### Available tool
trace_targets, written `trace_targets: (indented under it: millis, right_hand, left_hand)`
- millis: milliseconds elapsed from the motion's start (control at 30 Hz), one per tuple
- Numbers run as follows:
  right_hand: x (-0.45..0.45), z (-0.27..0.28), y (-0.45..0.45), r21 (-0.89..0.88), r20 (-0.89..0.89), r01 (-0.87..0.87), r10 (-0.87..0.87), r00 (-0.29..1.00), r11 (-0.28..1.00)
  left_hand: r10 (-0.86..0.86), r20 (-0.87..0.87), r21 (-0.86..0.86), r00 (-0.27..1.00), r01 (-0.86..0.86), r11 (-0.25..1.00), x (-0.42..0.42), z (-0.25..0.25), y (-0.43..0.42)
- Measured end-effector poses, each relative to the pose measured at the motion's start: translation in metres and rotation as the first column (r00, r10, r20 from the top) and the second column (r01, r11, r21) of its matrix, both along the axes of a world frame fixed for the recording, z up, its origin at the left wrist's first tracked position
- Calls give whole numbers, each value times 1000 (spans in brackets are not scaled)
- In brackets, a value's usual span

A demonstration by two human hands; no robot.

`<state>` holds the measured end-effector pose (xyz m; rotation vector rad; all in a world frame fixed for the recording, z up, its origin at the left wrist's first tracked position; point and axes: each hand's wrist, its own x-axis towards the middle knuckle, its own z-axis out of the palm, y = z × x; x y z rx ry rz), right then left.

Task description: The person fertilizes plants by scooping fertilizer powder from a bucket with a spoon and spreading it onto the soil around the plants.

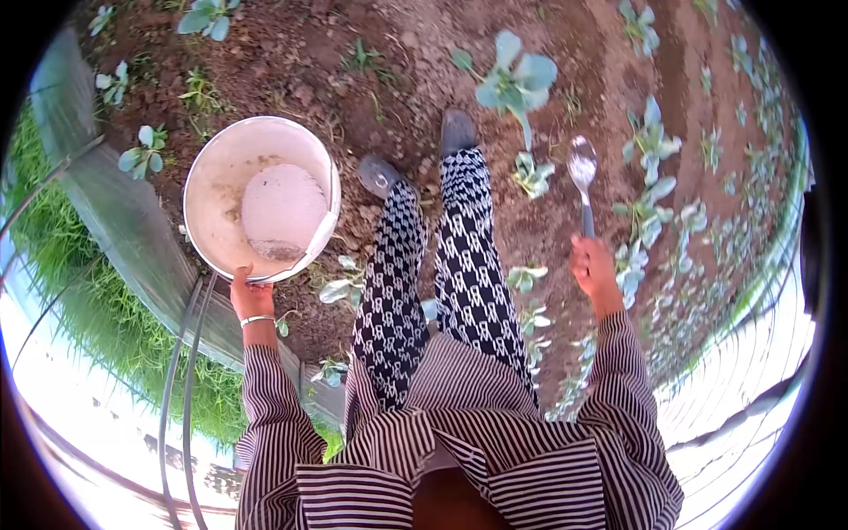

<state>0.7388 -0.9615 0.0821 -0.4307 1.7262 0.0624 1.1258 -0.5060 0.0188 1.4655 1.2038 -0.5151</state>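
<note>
My left hand grips the near rim of a white bucket, fingers closed over its edge. Inside the bucket lies a pale, powdery material, with some brownish stain on the wall beside it. On the other side, my right hand is closed around the grey handle of a metal spoon. The spoon points away from me over the soil, and its bowl shows bright reflections; whether anything lies in it I cannot tell. A large leafy seedling grows between the bucket and the spoon, closer to the spoon.
My shoes stand on brown soil among rows of leafy plants. Plastic sheeting edges the bed at left, with green grass beyond it. Thin curved pipes rise near my left arm.
</note>
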Motion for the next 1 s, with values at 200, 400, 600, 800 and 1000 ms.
trace_targets:
  millis: [200, 400, 600, 800, 1000]
  right_hand:
    - [45, -2, -43, 57, -47, -94, 96, 994, 994]
    - [154, 6, -101, 79, 32, -417, 415, 909, 906]
    - [321, 62, -90, -168, 175, -928, 936, 304, 333]
    - [474, 0, 23, -334, -200, -756, 826, -527, -563]
    - [510, -133, 96, -371, -423, -591, 696, -580, -717]
  left_hand:
    - [9, 19, 7, 1000, -9, 1000, 36, -3, -60]
    - [55, 62, -11, 997, -54, 998, 56, -8, -88]
    - [-22, 137, 41, 990, 16, 999, 66, 9, -136]
    - [-402, 126, 324, 907, 345, 881, 77, 59, -181]
    - [-489, 171, 335, 855, 416, 845, 106, 97, -159]
